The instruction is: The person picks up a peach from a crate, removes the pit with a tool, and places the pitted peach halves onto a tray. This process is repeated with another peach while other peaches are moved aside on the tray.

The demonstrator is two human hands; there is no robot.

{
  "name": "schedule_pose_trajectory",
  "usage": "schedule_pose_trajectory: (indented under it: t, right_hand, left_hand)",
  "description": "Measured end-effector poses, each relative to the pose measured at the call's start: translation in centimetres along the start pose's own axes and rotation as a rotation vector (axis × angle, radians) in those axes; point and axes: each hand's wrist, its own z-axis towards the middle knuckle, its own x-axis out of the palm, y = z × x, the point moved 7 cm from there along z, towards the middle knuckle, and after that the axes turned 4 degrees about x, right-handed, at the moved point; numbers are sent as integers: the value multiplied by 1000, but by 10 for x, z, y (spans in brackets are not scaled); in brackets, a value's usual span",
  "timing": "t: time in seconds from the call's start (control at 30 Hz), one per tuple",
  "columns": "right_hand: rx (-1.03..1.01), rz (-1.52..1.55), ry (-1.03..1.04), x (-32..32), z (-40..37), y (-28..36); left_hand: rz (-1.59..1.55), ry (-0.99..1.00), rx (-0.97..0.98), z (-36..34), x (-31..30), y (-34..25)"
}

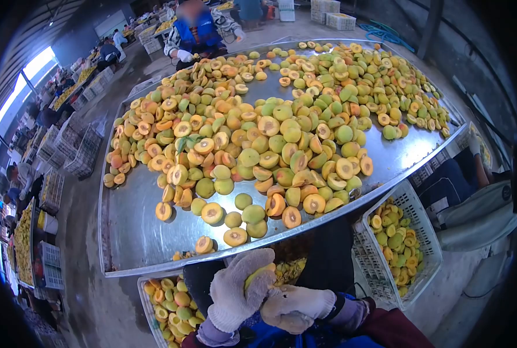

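Note:
My left hand [240, 285], in a pale knitted glove, is closed around a yellow-green peach [261, 274]; only a strip of the fruit shows between thumb and fingers. Against it, at the bottom middle, my gloved right hand [297, 307] is closed, its fingers curled in towards the left hand. Whatever it grips is hidden. Both hands are over my lap, just below the near edge of the metal table [136, 232]. A large heap of peaches [268, 126], many cut in half with brown centres showing, covers much of the table.
A white crate of peach halves [431, 255] stands at the right, below the table edge. Another crate [148, 307] of peaches is at my lower left. Across the table sits a person in a blue vest [197, 33]. Stacked crates [76, 142] and other people are at the left.

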Motion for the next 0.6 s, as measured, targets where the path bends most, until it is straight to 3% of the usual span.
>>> schedule_pose_trajectory:
  t: [0.13,0.2,0.3,0.33,0.4,0.43,0.5,0.53,0.6]
  right_hand:
    - [-133,213,-142,-11,3,-13]
    - [-80,321,138,-5,5,-16]
    - [-98,322,-12,-9,3,-17]
    - [-98,322,-13,-10,4,-18]
    - [-194,217,17,-13,5,-15]
    - [-188,218,16,-17,5,-20]
    - [-199,85,-22,-23,6,-23]
    - [-199,86,-21,-22,5,-21]
    - [-90,278,158,0,4,-13]
  left_hand:
    - [-182,-90,170,-8,6,3]
    - [-552,-173,-11,-15,15,24]
    - [-782,-325,-34,-23,25,31]
    - [-783,-325,-34,-21,19,34]
    - [-54,-42,299,-5,13,8]
    - [-55,-46,294,-4,10,5]
    - [-345,52,-57,-2,13,21]
    - [-344,52,-59,-4,16,24]
    - [-428,-107,177,-8,12,15]
